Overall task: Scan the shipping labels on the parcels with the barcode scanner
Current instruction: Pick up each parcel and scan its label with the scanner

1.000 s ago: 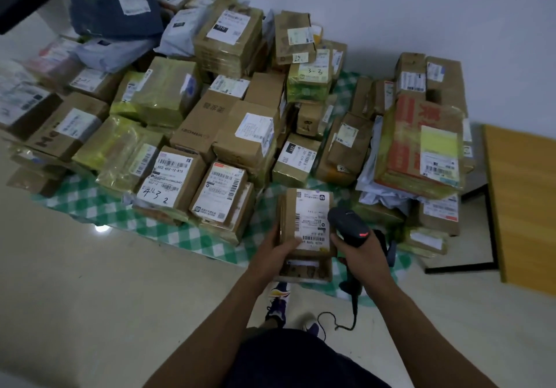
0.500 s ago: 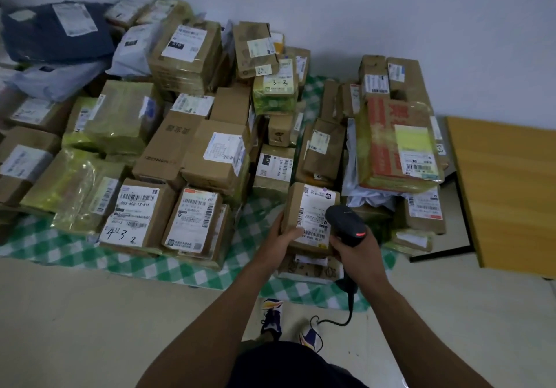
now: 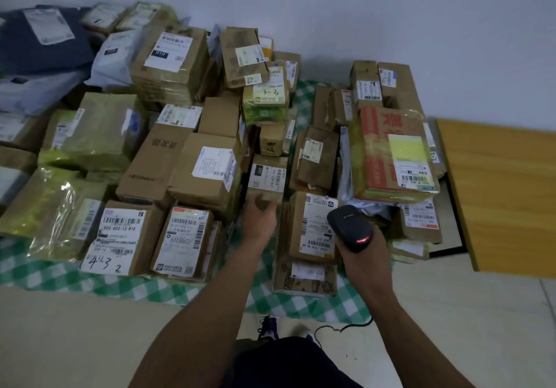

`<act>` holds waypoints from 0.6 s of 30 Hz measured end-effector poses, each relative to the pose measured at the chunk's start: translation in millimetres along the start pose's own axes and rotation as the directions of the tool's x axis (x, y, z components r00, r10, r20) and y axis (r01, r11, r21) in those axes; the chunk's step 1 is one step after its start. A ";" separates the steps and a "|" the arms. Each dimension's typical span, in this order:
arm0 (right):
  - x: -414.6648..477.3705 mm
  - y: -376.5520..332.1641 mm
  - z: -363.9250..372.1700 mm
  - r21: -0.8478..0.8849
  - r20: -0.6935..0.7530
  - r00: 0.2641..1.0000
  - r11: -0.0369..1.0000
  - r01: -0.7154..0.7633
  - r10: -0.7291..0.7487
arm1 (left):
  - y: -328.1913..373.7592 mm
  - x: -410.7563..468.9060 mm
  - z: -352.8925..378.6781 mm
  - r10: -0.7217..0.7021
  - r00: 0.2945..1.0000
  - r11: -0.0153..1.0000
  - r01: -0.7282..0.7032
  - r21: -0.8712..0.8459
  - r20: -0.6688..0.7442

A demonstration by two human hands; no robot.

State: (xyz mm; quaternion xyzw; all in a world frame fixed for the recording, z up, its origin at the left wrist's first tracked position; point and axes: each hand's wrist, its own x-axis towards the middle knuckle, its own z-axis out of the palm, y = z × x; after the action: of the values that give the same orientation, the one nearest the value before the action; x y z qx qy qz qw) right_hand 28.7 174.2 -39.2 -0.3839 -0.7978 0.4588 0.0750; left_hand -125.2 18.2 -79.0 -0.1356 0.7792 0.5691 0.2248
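L hand (image 3: 259, 217) at "231" box (image 3: 273, 194), grip unclear (blur); R hand (image 3: 365, 253) wraps scanner (image 3: 350, 227); next: aim scanner at its label (image 3: 267, 174).

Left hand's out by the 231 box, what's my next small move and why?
Probably grip the 231 box with the left hand and tilt its label toward the scanner: the hand is at the box's near edge, and the right hand holds the scanner beside it.
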 end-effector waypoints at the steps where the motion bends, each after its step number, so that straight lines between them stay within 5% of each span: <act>1: 5.4 -1.8 0.5 -0.040 -0.001 0.999 0.998 0.049 -0.049 | 3.4 15.8 2.5 0.036 0.999 0.998 -0.036 0.047 -0.017; 6: 20.8 -20.7 15.7 -0.253 0.138 0.985 0.958 0.132 -0.100 | 8.7 70.2 19.2 0.216 0.976 0.893 -0.206 0.401 0.020; 18: 28.5 -5.1 23.9 -0.264 0.206 0.979 0.963 0.062 -0.006 | 13.6 99.1 29.1 0.138 0.990 0.836 -0.112 0.537 -0.008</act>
State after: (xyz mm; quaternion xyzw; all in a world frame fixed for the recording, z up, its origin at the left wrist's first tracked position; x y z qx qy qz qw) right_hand -5.1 176.0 -55.4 -0.3278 -0.8626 0.3818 -0.0516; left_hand -211.2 54.5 -125.1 -0.0295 0.9190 0.3395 0.1981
